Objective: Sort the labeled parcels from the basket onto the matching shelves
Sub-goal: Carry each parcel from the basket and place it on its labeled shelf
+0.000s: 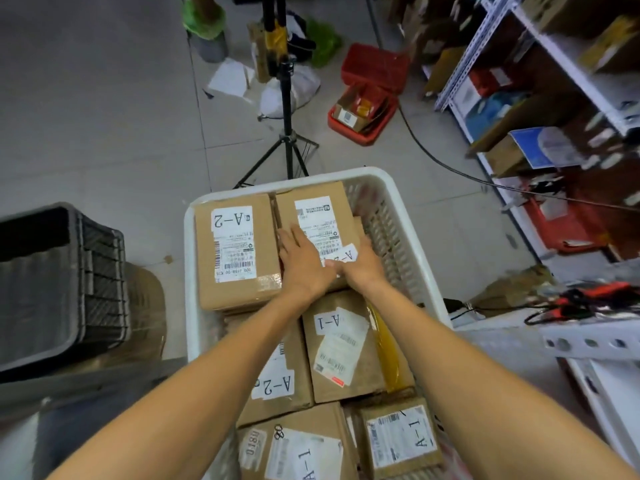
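The white basket (188, 271) stands on the floor right below the person, packed tight with taped cardboard parcels lying flat and edge to edge. They include 1 marked A-2 (235, 251) at the far left, 1 marked A-1 (343, 344) in the middle beside a yellow padded envelope (388, 348), and more A-1 and A-2 boxes nearer the body. Both hands are on the far-right parcel (311, 209), which sits on top of another box in the basket's far corner. Its white shelf label (348, 254) shows "A-", with the digit hidden under the right hand. The box looks stiff and small enough to be fairly light, though its weight is only a guess. The plain card should give good friction, while the glossy tape and labels are slicker, so the 2 opposite side walls are likely the best hold, reached by tipping an edge up out of the tight packing. The left hand (304, 261) lies flat on the lid near the left edge, fingers straight and close together. The right hand (360, 268) rests across the label, its fingers passing beyond the right edge, and I cannot tell whether they curl down the side. Around it all is a grey tiled floor (104, 116), white metal shelving (485, 39) crowded with boxes to the right, a black crate (69, 289) to the left, a tripod (285, 133) just past the basket, a red basket (363, 109) of packets, and a black cable (433, 154) trailing across the tiles.
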